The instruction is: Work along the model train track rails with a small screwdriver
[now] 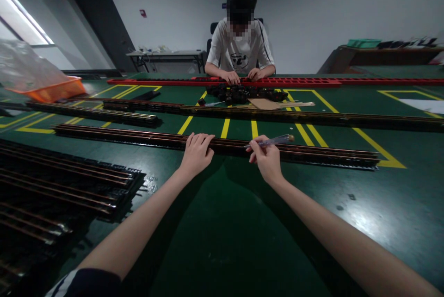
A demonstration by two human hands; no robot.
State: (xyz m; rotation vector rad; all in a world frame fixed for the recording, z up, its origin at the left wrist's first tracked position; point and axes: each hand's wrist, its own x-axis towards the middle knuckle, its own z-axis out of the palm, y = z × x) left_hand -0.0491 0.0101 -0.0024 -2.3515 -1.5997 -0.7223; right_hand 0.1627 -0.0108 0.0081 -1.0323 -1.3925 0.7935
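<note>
A long dark rail with copper-coloured strips (138, 140) lies across the green table in front of me. My left hand (197, 152) grips it left of centre, fingers over the top and thumb on the near side. In my right hand (266, 158) is a screwdriver (277, 140) with a clear handle, held like a pen. Its thin tip points left and down at the rail; whether it touches is too small to tell. My right fingers are closed around the screwdriver close to the rail.
Stacked similar rails (62, 181) lie at the left. Beyond mine run another long rail (312, 117), a heap of black parts (229, 94), brown cardboard (265, 103) and a red slotted strip (298, 83). An orange basket (65, 89) stands far left. A co-worker (239, 49) sits opposite, hands at the red strip.
</note>
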